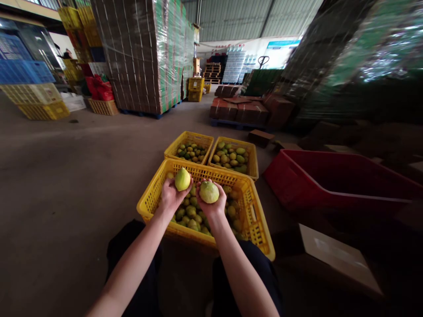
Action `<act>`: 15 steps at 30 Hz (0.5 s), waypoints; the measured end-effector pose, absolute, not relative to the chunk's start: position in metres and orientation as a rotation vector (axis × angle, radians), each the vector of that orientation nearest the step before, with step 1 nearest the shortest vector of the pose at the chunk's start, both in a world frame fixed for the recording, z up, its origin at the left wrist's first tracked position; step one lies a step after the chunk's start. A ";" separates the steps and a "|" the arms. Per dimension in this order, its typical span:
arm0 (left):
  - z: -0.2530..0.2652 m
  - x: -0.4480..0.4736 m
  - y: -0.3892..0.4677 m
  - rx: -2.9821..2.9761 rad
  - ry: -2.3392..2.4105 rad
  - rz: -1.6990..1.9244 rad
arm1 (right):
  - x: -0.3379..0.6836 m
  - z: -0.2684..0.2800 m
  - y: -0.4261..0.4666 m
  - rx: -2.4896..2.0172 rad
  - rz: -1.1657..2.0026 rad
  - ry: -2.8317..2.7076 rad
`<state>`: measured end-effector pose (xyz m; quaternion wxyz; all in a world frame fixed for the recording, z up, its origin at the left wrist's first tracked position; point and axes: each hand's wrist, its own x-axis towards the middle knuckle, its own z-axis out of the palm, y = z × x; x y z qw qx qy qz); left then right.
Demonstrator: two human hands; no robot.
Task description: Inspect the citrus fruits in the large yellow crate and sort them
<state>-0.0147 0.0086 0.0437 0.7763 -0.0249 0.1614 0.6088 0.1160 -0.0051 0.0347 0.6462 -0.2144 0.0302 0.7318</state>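
In my left hand (172,193) lies a yellow-green lemon (182,179), its pointed end up and the fingers curled around its side. My right hand (213,207) cups a second, paler and rounder lemon (209,192) with a rough-looking skin. Both hands are held side by side, palms up, over a large yellow plastic crate (261,226) between my knees. Many green and yellow lemons (191,213) fill the bottom of this crate, partly hidden by my hands and forearms.
Two smaller yellow crates (254,160) of fruit stand just beyond. To the right are a red tub (297,180) and a cardboard box (337,255). Wrapped pallet stacks (132,57) rise behind, with flat cartons (251,112) on a pallet and stacked crates (42,99) at left.
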 end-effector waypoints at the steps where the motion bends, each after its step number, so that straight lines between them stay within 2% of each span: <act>1: 0.044 -0.014 0.008 -0.056 0.357 1.312 | 0.116 0.034 -0.005 -0.483 1.665 0.059; 15: 0.052 -0.016 0.003 -0.102 0.293 1.243 | 0.115 0.034 -0.005 -0.470 1.674 0.007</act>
